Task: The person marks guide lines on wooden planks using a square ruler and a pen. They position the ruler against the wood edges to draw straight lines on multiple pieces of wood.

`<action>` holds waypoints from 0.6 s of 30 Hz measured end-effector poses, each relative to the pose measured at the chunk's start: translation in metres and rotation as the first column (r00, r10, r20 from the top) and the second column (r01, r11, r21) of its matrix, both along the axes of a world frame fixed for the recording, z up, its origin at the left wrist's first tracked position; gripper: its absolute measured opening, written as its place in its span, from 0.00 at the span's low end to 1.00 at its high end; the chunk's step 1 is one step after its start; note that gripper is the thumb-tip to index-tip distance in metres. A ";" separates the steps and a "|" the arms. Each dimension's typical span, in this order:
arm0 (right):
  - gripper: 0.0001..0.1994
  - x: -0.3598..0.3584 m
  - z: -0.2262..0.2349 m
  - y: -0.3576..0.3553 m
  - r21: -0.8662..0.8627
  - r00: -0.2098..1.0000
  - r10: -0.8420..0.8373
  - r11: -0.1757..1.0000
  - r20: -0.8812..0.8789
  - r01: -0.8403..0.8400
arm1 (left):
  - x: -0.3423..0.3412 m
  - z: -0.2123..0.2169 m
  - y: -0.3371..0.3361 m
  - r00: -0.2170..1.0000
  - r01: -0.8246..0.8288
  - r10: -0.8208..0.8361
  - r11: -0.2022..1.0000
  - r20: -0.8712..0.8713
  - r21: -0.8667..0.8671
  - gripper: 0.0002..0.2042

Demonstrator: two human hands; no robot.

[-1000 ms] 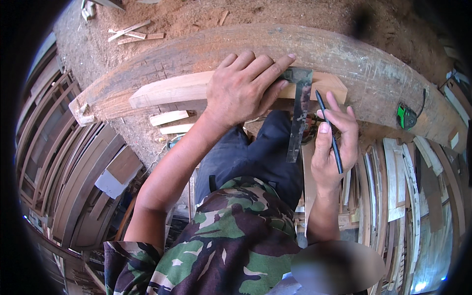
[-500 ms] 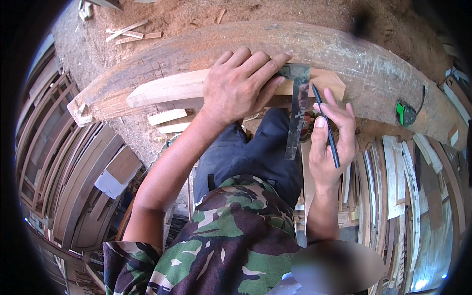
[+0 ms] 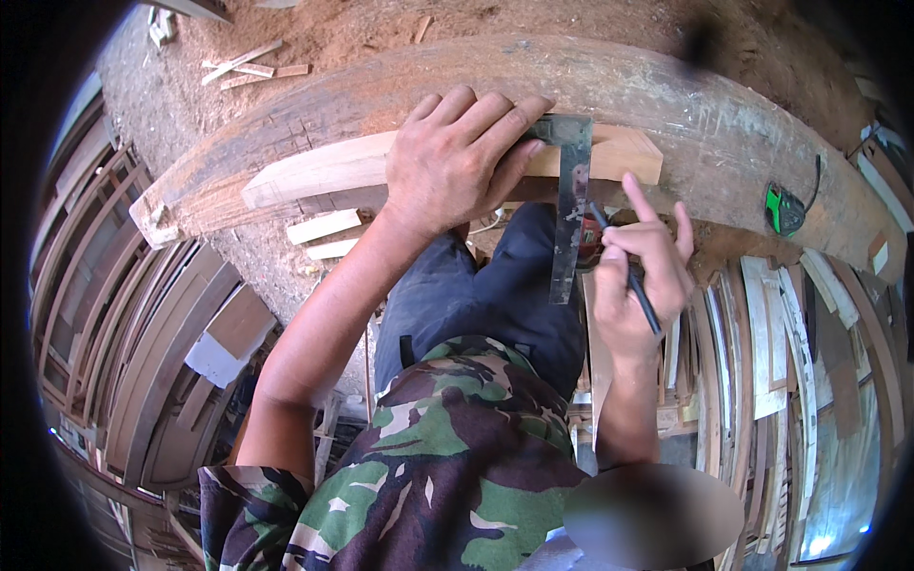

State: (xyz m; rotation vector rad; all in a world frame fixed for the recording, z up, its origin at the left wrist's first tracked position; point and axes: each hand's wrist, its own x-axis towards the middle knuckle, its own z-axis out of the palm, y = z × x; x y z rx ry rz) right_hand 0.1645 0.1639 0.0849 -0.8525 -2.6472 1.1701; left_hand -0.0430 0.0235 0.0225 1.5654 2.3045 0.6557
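A pale wooden block [image 3: 319, 168] lies lengthwise on a worn plank bench [image 3: 400, 90]. Over its top my left hand [image 3: 462, 152] is closed, pressing the block and the stock of a metal try square [image 3: 571, 190] together. The square's blade crosses the block near its right end and sticks out toward my body. My right hand [image 3: 643, 262] pinches a dark pencil [image 3: 643, 303], with the index and little fingers stretched out. The pencil's tip is just right of the blade, below the block's near edge, and appears apart from the wood.
A green and black tape measure [image 3: 786, 211] lies on the bench at the right. Thin offcuts [image 3: 252, 69] rest on the sawdust-covered ground beyond. Two short pale pieces [image 3: 324, 226] lie nearer me on the left. Stacked boards and frames [image 3: 152, 352] stand on both sides.
My right hand has drawn the pencil tip back from the block's top toward my body, along the blade, and its index finger has straightened. My left hand still holds the square in place.
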 end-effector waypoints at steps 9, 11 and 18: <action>0.07 0.011 -0.008 0.007 -0.293 0.940 -0.310 0.920 -0.142 0.259 | 0.015 0.001 0.022 1.000 -0.011 0.011 1.000 0.012 -0.012 0.20; 0.07 0.010 -0.009 0.005 -0.319 0.926 -0.338 0.908 -0.170 0.273 | 0.019 0.002 0.029 1.000 -0.016 0.016 1.000 0.020 0.003 0.19; 0.07 0.013 -0.010 0.004 -0.294 0.910 -0.389 0.895 -0.142 0.336 | 0.020 -0.005 0.034 1.000 -0.002 0.001 0.998 0.012 0.057 0.19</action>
